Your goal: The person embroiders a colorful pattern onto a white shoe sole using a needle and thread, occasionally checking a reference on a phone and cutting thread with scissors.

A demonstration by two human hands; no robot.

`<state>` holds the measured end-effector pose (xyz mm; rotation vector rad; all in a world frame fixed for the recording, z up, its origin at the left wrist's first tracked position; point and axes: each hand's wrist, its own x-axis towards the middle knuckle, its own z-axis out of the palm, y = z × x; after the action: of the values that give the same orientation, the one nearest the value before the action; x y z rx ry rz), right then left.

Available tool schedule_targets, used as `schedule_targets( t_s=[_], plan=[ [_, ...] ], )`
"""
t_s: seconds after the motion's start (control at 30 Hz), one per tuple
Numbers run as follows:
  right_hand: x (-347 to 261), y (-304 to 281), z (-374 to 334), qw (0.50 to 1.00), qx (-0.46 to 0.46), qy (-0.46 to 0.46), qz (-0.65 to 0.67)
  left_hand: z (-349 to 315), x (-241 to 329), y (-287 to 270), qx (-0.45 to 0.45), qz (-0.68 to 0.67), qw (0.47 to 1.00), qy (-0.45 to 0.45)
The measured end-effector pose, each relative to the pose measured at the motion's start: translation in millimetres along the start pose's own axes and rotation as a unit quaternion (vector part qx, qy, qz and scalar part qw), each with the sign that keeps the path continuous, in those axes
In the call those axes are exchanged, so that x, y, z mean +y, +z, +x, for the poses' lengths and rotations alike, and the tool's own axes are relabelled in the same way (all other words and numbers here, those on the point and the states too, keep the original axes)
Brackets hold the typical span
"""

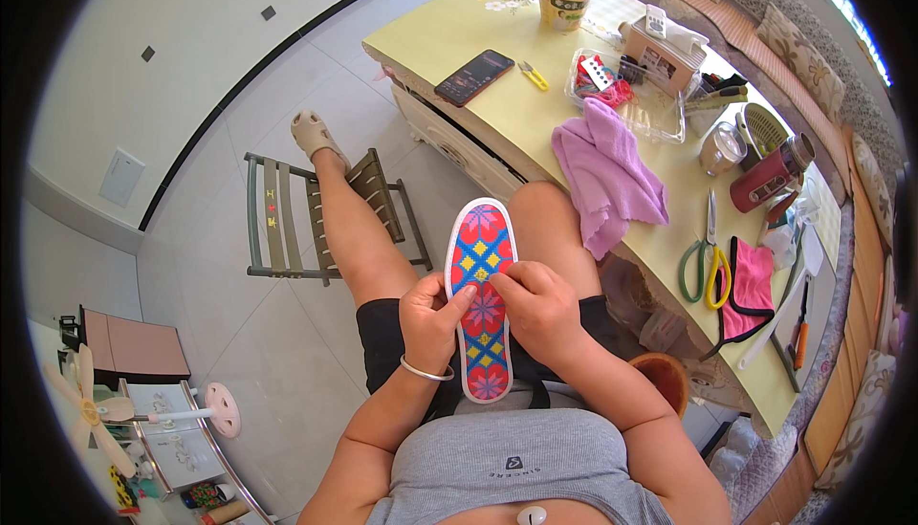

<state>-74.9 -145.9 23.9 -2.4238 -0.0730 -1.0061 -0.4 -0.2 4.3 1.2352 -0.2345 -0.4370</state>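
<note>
An embroidered insole (483,310) with a white rim lies over my lap, its toe end pointing away from me. Red, blue, yellow and purple stitched stars and crosses cover it. My left hand (430,319) grips its left edge, thumb on top and the other fingers underneath. On the right side my right hand (542,310) is closed in a pinch over the patterned surface. Whatever sits between those fingertips, such as a needle or thread, is too small to make out.
To the right, a table (430,42) holds a phone (475,77), yellow thread snips (533,76), a purple towel (612,176), scissors (708,262), a maroon flask (770,176) and a plastic tray (660,109). My leg rests across a folding stool (287,214). A fan (91,410) stands at lower left.
</note>
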Motion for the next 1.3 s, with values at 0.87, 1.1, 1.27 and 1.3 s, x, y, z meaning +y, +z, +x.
schedule_targets(
  t_s=[0.87, 1.1, 1.27, 1.3],
  plan=[
    [-10, 10, 3, 0.99, -0.016, 0.098, 0.096, -2, -3, 0, 0.018, 0.245, 0.947, 0.206],
    [17, -4, 3, 0.799, 0.029, 0.401, 0.446, 13, 2, -9, -0.049, -0.129, 0.989, 0.061],
    [15, 19, -11, 0.53, -0.056, 0.52, 0.668, 12, -5, -6, -0.107, -0.204, 0.973, -0.01],
    [11, 20, -9, 0.496, -0.037, 0.531, 0.686, 11, -6, -5, -0.113, -0.202, 0.973, -0.02]
  ],
)
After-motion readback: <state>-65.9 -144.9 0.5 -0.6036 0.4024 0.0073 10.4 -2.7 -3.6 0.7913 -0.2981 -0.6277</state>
